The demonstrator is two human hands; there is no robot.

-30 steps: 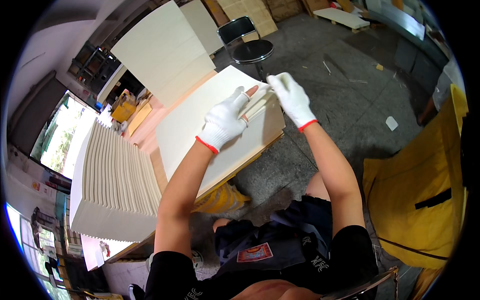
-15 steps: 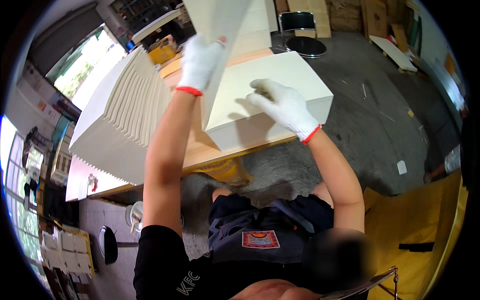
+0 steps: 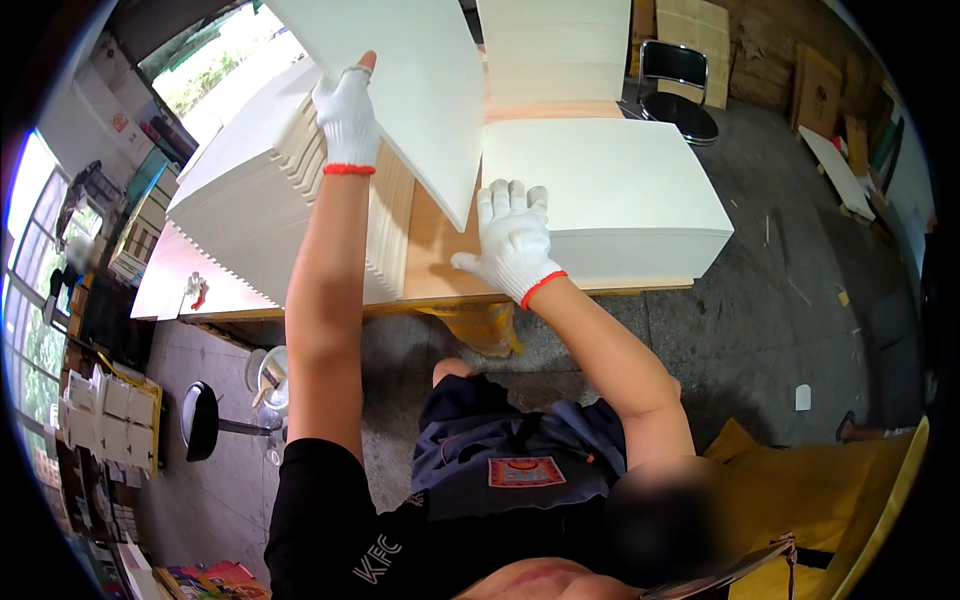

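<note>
My left hand, in a white knit glove with a red cuff and a bare thumb tip, grips the left edge of a large white board. The board is tilted, one corner pointing down above the wooden table. My right hand, gloved the same way, has its fingers outstretched at the left front corner of a low stack of white sheets. Whether its palm presses on the stack's side is unclear. At the left, next to my left forearm, a tall pile of thick white boards shows stepped edges.
Behind the low stack another white stack rises. The wooden table's front edge lies before my knees. A black chair stands at the back right, a black stool and white bucket at the lower left. Yellow-brown sheeting is at the lower right.
The board has swung left with my left hand, from nearly edge-on to showing its broad face. My right hand has moved from above the low stack to its left front corner. The view has shifted.
</note>
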